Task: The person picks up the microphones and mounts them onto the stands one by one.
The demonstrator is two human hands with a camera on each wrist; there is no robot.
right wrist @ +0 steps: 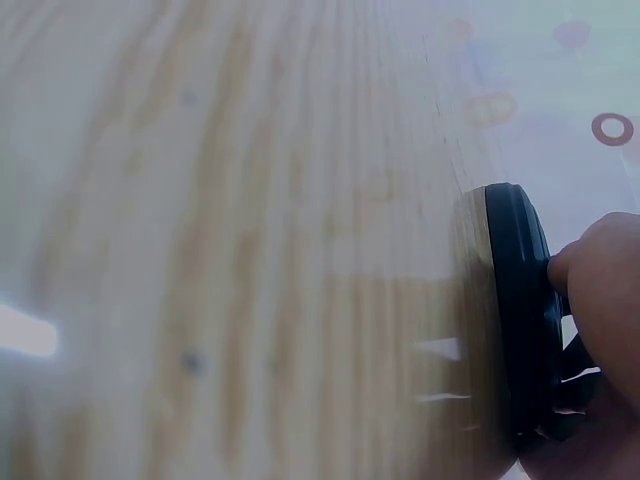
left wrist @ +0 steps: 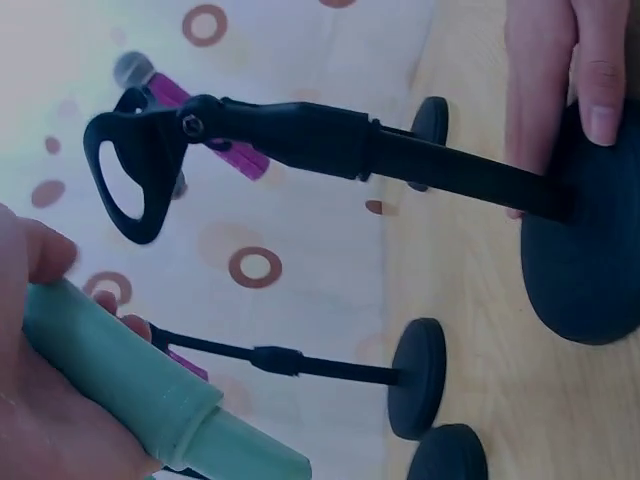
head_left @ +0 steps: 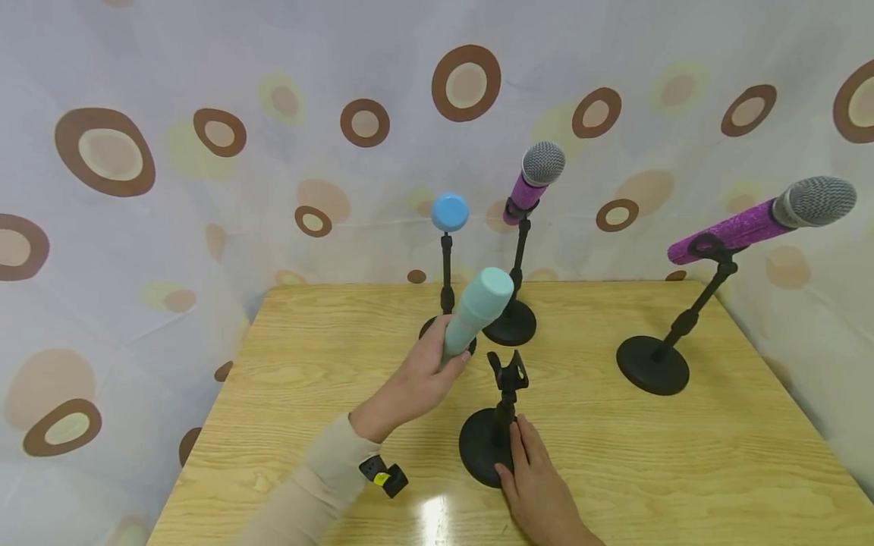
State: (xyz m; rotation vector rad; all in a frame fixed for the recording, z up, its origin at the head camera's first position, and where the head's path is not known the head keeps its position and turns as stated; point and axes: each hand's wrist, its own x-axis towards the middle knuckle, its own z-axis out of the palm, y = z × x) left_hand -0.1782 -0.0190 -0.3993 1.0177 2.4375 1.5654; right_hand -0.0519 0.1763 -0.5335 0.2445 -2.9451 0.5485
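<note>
My left hand (head_left: 416, 383) grips a mint-green microphone (head_left: 481, 302) by its lower part, its wide end tilted up and away. In the left wrist view the palm and fingers wrap its body. Just right of it, a short black microphone stand (head_left: 479, 449) stands upright with its holder clip (head_left: 509, 371) vacant. My right hand (head_left: 544, 489) holds the right edge of the stand's round base, thumb at the near side and fingers along the far side. The right wrist view shows this base (right wrist: 522, 300) edge-on against the hand, with some fingers hidden.
Behind stand a light blue microphone (head_left: 450, 213) and a purple microphone (head_left: 532, 182), each on a black stand. Another purple microphone (head_left: 737, 226) leans on a stand at the right. A patterned cloth (head_left: 382, 61) hangs behind the wooden table (head_left: 307, 356).
</note>
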